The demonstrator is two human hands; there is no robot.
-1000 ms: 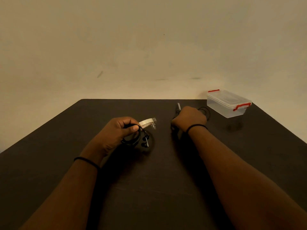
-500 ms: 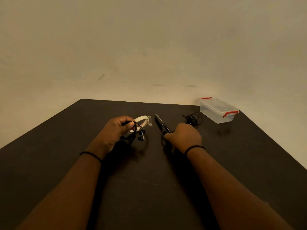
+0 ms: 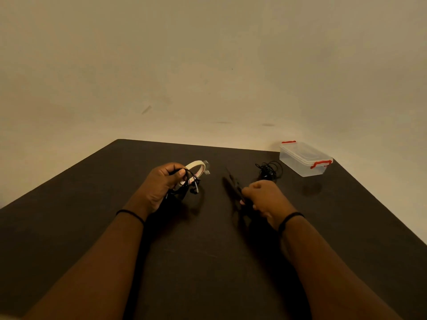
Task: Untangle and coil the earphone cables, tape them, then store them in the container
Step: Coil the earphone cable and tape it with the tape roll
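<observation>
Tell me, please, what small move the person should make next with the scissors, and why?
Probably bring the dark scissors in the right hand across to the cream tape roll. The left hand holds that roll with a coiled black earphone cable, and a loose tape end sticks out, uncut.

Wall [image 3: 208, 65]: plain beige, unbroken, filling the upper half of the view, with a few faint dark scuffs low down.
Bench [image 3: 208, 262]: dark brown, matte top with a rounded far-left corner; its far edge meets the wall.
Light: dim and warm, leaving soft shadows on the bench top.
Floor, windows: none in view.
</observation>
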